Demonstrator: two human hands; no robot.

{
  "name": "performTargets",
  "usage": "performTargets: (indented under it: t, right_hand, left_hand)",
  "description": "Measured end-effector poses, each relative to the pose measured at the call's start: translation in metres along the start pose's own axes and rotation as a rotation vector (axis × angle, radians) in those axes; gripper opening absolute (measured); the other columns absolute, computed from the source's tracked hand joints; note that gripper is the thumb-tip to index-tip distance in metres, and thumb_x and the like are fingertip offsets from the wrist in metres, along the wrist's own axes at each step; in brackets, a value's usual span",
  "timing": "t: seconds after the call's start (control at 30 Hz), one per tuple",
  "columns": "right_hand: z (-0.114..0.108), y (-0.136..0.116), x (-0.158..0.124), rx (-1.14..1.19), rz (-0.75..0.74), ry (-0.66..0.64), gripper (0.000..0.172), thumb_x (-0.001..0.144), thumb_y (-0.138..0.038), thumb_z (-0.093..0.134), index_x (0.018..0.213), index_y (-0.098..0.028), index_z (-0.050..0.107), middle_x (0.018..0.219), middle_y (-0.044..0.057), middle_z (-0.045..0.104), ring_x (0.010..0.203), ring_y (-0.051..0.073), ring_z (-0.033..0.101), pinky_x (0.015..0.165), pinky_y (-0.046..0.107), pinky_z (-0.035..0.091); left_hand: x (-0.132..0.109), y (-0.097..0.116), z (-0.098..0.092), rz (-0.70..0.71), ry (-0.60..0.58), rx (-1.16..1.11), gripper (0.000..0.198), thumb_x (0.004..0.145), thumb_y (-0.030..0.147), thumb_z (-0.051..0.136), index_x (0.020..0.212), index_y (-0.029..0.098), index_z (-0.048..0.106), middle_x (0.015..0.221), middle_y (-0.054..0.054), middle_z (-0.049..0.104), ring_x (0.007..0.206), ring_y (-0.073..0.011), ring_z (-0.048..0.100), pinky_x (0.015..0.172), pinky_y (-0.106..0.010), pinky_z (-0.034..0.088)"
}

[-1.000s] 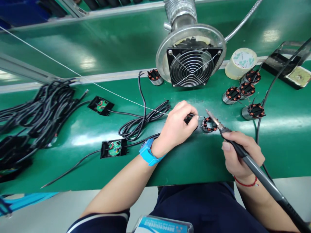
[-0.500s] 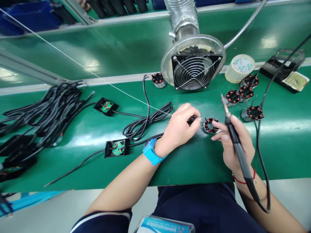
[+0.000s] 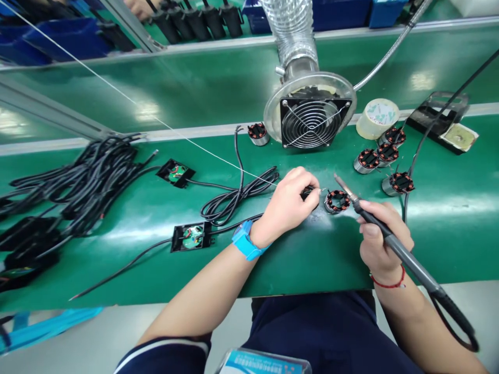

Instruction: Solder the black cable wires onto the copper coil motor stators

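My right hand [image 3: 384, 236] grips a soldering iron [image 3: 405, 254], its tip slanting up and left above a motor stator [image 3: 337, 201] with copper windings. The tip looks apart from the stator's ring. My left hand [image 3: 292, 200] is closed just left of the stator, pinching a black cable end [image 3: 307, 192] between thumb and fingers. Fine bare wire ends [image 3: 323, 191] poke out toward the stator. A thin whitish wire [image 3: 218, 156] runs from the upper left into my left hand; whether the fingers grip it is hidden.
A fume extractor fan [image 3: 311, 122] stands behind the hands. Several more stators [image 3: 366, 161] are at the right, near a tape roll [image 3: 377, 118] and an iron stand [image 3: 440, 119]. Two black boxes with circuit boards [image 3: 191, 237] and a cable heap [image 3: 78, 182] lie left.
My right hand has turned the soldering iron, bringing its tip left and down toward the stator. Its fingers have drawn back from the stator. My left hand stays nearly in place.
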State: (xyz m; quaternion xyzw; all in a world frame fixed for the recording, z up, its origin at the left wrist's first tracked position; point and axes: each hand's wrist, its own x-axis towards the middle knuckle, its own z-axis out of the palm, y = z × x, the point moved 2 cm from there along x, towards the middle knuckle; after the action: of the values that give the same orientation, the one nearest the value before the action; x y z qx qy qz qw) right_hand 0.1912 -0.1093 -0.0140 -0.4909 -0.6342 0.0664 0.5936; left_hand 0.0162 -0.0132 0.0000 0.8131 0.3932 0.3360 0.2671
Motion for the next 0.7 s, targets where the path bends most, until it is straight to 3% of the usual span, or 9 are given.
performTargets:
  t: [0.23,0.7]
  right_hand:
    - [-0.0009,-0.0049,0.0012,0.019,0.059,-0.059,0.020,0.094,-0.035,0.061,0.106,-0.023,0.073,0.069,0.000,0.066,0.051,0.013,0.055,0.046,0.028,0.046]
    - [-0.0007,-0.0054,0.0027,0.051,0.037,-0.068,0.023,0.094,-0.032,0.062,0.113,-0.024,0.072,0.078,0.001,0.070,0.055,0.013,0.057,0.050,0.028,0.047]
  left_hand:
    - [0.0002,-0.0021,0.0000,-0.017,-0.008,0.004,0.011,0.085,0.011,0.056,0.078,0.019,0.057,0.080,-0.002,0.059,0.077,-0.0151,0.053,0.074,-0.030,0.045]
    - [0.0000,-0.0020,0.0002,-0.004,0.011,-0.012,0.012,0.084,0.008,0.057,0.078,0.018,0.057,0.079,-0.001,0.057,0.077,-0.0145,0.053,0.074,-0.029,0.045]
